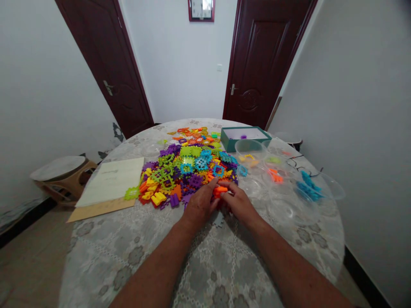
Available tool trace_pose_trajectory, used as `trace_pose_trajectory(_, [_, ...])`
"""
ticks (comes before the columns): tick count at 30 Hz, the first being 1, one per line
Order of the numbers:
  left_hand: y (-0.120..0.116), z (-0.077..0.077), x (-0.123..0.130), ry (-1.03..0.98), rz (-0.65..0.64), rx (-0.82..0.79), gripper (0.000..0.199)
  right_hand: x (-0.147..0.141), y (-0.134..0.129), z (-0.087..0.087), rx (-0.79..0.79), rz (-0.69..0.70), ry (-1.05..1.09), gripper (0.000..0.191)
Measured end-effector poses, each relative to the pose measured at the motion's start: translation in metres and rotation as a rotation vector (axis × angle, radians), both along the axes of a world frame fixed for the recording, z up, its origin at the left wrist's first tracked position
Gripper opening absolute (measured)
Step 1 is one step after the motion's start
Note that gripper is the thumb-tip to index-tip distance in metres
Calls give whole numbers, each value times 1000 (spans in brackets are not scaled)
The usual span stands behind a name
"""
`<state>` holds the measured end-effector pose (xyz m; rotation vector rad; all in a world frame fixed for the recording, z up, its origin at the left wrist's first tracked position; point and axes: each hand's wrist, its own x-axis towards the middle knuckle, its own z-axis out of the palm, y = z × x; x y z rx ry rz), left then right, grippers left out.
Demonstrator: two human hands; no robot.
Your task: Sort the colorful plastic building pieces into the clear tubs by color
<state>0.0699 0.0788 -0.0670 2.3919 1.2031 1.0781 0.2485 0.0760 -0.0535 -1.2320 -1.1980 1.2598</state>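
An orange plastic building piece point(220, 191) sits between my two hands at the near edge of a big heap of building pieces point(189, 167). My left hand point(201, 202) has its fingers closed about the left side of the piece. From the other side my right hand point(238, 202) pinches it with thumb and fingers. The heap mixes purple, green, yellow, blue and orange plastic shapes, many of them lattice squares. Just below the hands a grey piece point(218, 220) lies on the tablecloth. Parts of the orange piece are hidden by my fingers.
Clear plastic bowls stand at the right; one holds blue pieces point(308, 187), another orange pieces point(275, 175). Behind them is a green box point(228, 143). An open notebook point(111, 179) lies left of the heap on the round table point(144, 256). A stool point(59, 169) stands beyond the table's left edge.
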Motion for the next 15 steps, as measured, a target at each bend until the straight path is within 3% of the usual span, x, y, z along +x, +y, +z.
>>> trace_pose_trajectory(4, [0, 4, 1, -73, -16, -41, 72, 1, 0, 2, 4, 53, -26, 30])
trace_pose_trajectory(9, [1, 10, -3, -14, -47, 39, 62, 1, -1, 4, -15, 3, 87, 23])
trace_pose_trajectory(15, [18, 20, -3, 251, 158, 1, 36, 0, 0, 11, -82, -60, 236, 29])
